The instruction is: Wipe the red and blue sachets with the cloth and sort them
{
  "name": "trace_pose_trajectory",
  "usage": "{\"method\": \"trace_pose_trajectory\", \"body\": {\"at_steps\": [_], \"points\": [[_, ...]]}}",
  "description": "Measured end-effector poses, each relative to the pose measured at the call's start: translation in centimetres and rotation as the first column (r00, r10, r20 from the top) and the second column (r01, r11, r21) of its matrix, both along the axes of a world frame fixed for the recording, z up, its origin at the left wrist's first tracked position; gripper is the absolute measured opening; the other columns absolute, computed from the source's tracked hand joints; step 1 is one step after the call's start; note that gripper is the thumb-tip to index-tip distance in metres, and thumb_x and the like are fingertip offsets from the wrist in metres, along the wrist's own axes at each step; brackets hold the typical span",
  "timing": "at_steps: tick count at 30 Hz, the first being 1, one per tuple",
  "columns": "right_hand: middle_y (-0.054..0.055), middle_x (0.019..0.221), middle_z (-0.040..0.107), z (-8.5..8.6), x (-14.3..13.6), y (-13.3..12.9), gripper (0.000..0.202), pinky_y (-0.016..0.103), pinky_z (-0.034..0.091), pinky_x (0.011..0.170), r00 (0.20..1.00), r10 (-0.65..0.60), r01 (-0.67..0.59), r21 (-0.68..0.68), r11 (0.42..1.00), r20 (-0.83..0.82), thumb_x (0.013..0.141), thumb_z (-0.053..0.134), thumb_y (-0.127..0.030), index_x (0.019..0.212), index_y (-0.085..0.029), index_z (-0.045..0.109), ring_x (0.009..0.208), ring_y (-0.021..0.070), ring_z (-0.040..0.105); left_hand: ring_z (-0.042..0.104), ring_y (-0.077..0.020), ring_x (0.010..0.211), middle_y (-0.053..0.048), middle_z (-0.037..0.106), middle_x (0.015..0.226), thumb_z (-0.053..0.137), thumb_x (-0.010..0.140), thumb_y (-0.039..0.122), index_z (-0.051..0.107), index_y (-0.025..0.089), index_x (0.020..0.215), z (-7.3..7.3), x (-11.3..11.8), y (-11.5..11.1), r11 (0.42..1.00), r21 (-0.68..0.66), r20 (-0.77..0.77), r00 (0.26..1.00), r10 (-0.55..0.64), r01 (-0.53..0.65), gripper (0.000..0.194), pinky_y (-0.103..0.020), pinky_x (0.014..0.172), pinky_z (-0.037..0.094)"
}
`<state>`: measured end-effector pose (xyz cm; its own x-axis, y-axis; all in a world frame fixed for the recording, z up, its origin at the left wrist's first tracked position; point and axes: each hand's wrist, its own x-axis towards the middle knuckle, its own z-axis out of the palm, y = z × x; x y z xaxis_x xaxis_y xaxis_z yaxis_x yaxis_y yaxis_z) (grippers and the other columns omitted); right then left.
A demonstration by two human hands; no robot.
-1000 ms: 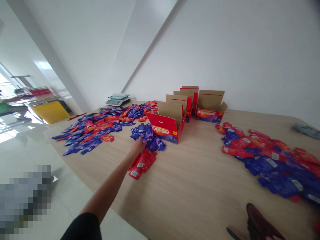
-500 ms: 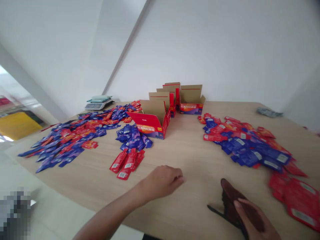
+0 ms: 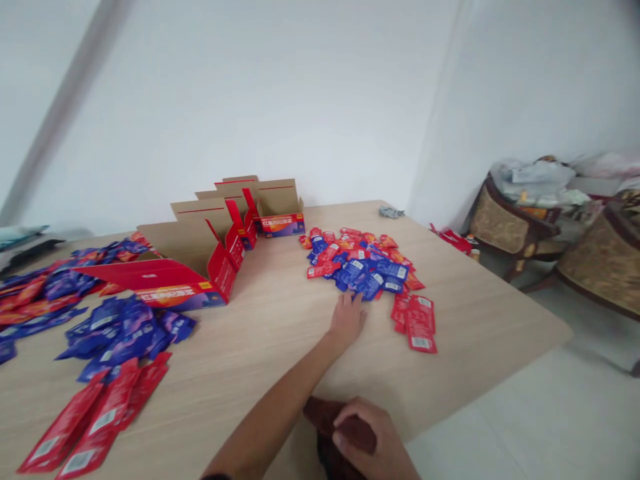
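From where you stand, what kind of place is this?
Probably a small packing room: open printed boxes stand on a long table beside piles of red and blue packets. Armchairs nearby hold plastic bags.

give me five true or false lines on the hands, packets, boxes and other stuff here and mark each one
1. The left hand is at the near edge of the right-hand pile, by its blue packets. True.
2. The right hand is inside a box. False: it is at the dark brown item, near the table's front edge.
3. The nearest box has its lid up. True.
4. The grey item is on the floor. False: it lies on the table, near a far corner.
5. The chairs stand left of the table. False: they are to its right.
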<state>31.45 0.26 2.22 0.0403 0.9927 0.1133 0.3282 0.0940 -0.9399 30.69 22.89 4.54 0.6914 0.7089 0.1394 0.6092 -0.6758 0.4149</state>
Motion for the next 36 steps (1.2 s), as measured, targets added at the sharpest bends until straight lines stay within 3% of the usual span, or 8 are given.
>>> {"method": "trace_pose_trajectory", "body": {"at_steps": [3, 9, 16, 19, 23, 27, 31, 36], "points": [[0.003, 0.096, 0.076, -1.1, 0.6, 0.9, 0.027, 0.031, 0.054, 0.085, 0.999, 0.033, -0.033, 0.014, 0.999, -0.004, 0.089, 0.069, -0.051, 0.1, -0.026, 0.074, 0.09, 0.0222, 0.071, 0.041, -0.0352, 0.144, -0.021, 0.044, 0.156, 0.055, 0.102, 0.029, 0.048, 0.014, 0.153, -0.7, 2.9, 1.7, 0.997, 0.016, 0.009, 0.997, 0.082, -0.082, 0.053, -0.049, 0.118, 0.036], [0.003, 0.096, 0.078, -3.2, 1.1, 2.0, 0.025, 0.03, 0.055, 0.081, 0.999, 0.051, -0.051, 0.063, 0.997, -0.005, 0.085, 0.072, -0.051, 0.098, -0.029, 0.075, 0.089, 0.0225, 0.073, 0.046, -0.04, 0.137, -0.022, 0.056, 0.142, 0.065, 0.098, 0.033, 0.054, 0.013, 0.147, -0.1, 6.0, 4.4, 0.984, -0.018, 0.015, 0.984, 0.178, -0.178, 0.054, -0.056, 0.116, 0.035], [0.002, 0.094, 0.077, -1.9, 1.3, 1.7, 0.022, 0.029, 0.054, 0.082, 0.995, 0.054, -0.051, 0.046, 0.998, -0.086, 0.085, 0.072, -0.046, 0.099, -0.028, 0.075, 0.087, 0.021, 0.071, 0.07, -0.0308, 0.111, -0.017, 0.073, 0.111, 0.063, 0.099, 0.035, 0.068, 0.015, 0.109, 1.7, 5.1, 5.1, 0.962, -0.249, 0.077, 0.988, 0.135, -0.112, 0.022, -0.039, 0.096, 0.052], [0.002, 0.095, 0.076, -1.0, 1.5, 1.2, 0.023, 0.032, 0.053, 0.087, 0.997, 0.032, -0.033, -0.007, 0.999, -0.073, 0.085, 0.071, -0.047, 0.098, -0.028, 0.075, 0.09, 0.0224, 0.07, 0.074, -0.0231, 0.082, -0.01, 0.074, 0.093, 0.048, 0.106, 0.048, 0.062, 0.018, 0.11, 3.3, 1.3, 3.6, 0.933, -0.356, 0.195, 0.972, 0.13, -0.053, 0.033, -0.031, 0.075, 0.056], [0.004, 0.1, 0.075, -0.3, 1.9, 0.2, 0.034, 0.038, 0.051, 0.093, 0.993, 0.009, -0.019, -0.084, 0.996, -0.119, 0.086, 0.071, -0.061, 0.098, -0.029, 0.075, 0.099, 0.0268, 0.068, 0.061, -0.013, 0.047, -0.001, 0.067, 0.079, 0.03, 0.105, 0.068, 0.054, 0.019, 0.113, 5.8, -7.2, 0.0, 0.868, -0.495, 0.33, 0.932, 0.148, 0.037, 0.055, -0.023, 0.046, 0.047], [0.006, 0.102, 0.073, 0.4, 2.6, -0.6, 0.04, 0.042, 0.049, 0.098, 0.982, 0.028, -0.057, -0.152, 0.987, -0.187, 0.085, 0.073, -0.064, 0.097, -0.026, 0.074, 0.104, 0.0287, 0.066, 0.053, -0.008, 0.041, 0.003, 0.061, 0.072, 0.05, 0.099, 0.071, 0.054, 0.019, 0.107, 6.8, -16.8, -4.7, 0.714, -0.696, 0.394, 0.871, 0.295, 0.073, 0.052, -0.018, 0.038, 0.034], [0.007, 0.096, 0.072, 1.1, 2.8, -0.6, 0.038, 0.039, 0.051, 0.092, 0.967, 0.079, -0.12, -0.157, 0.98, -0.243, 0.086, 0.073, -0.062, 0.093, -0.024, 0.074, 0.097, 0.027, 0.067, 0.057, -0.0091, 0.049, 0.002, 0.062, 0.076, 0.067, 0.093, 0.062, 0.057, 0.019, 0.105, 4.3, -24.1, -9.5, 0.558, -0.826, 0.326, 0.877, 0.354, 0.082, 0.046, -0.019, 0.044, 0.043], [0.006, 0.09, 0.071, 1.4, 2.4, -0.7, 0.042, 0.036, 0.053, 0.086, 0.967, -0.057, 0.015, -0.166, 0.986, -0.247, 0.079, 0.077, -0.065, 0.085, -0.023, 0.072, 0.091, 0.0253, 0.068, 0.064, -0.0146, 0.062, -0.002, 0.066, 0.087, 0.068, 0.092, 0.053, 0.058, 0.019, 0.11, -0.2, -28.1, -13.8, 0.557, -0.829, 0.239, 0.862, 0.448, -0.059, 0.04, -0.024, 0.05, 0.051]]}}
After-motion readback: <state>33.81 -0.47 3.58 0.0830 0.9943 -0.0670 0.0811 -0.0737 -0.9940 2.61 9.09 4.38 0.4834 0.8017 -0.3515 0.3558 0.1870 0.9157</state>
